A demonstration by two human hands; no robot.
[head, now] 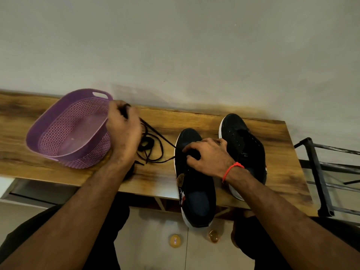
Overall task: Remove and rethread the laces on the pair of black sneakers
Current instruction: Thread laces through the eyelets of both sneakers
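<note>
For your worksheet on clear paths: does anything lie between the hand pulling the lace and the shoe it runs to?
Nothing visible does. The lace runs free from the left hand across bare table to the near shoe, which the right hand steadies. The purple basket sits to the left.

Bare table [194, 117] behind the loose lace [155, 145]; purple basket [68, 129] blocks left, sneakers [241, 141] right.

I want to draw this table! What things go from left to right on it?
purple basket → left hand holding the black lace → near sneaker under the right hand → far sneaker → metal rack beside the table.
</note>
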